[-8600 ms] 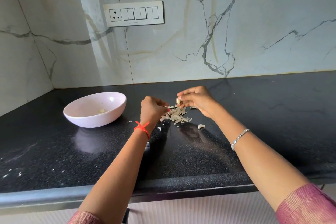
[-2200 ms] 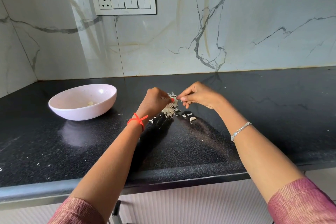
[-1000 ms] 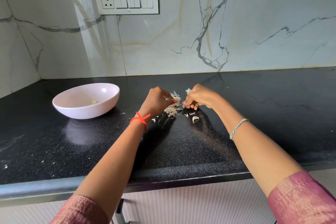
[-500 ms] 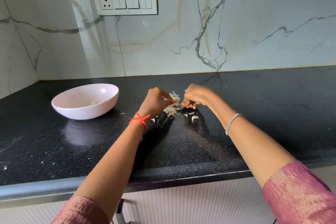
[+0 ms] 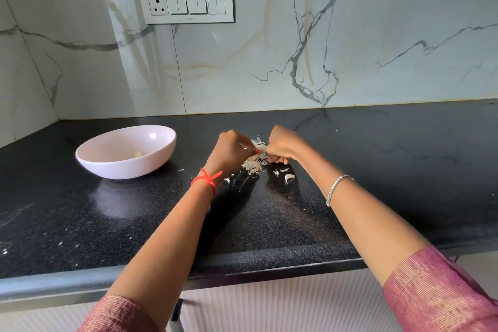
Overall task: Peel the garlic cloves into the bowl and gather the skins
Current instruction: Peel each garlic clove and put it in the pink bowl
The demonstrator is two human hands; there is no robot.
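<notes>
Pinching the skins [image 5: 253, 165] heaped midway along the counter [image 5: 382, 170], the left hand [image 5: 232, 153] sits nearer the bowl [image 5: 93, 164] toward the counter's left edge; the right hand [image 5: 283, 148] curls against the pile, its hold hidden.

The black speckled table [image 5: 377, 170] carries a pink bowl [image 5: 121, 167] at left, a heap of skins [image 5: 253, 165] at centre, a curved white piece [image 5: 289, 178] near it, and scattered flecks [image 5: 4, 250].
</notes>
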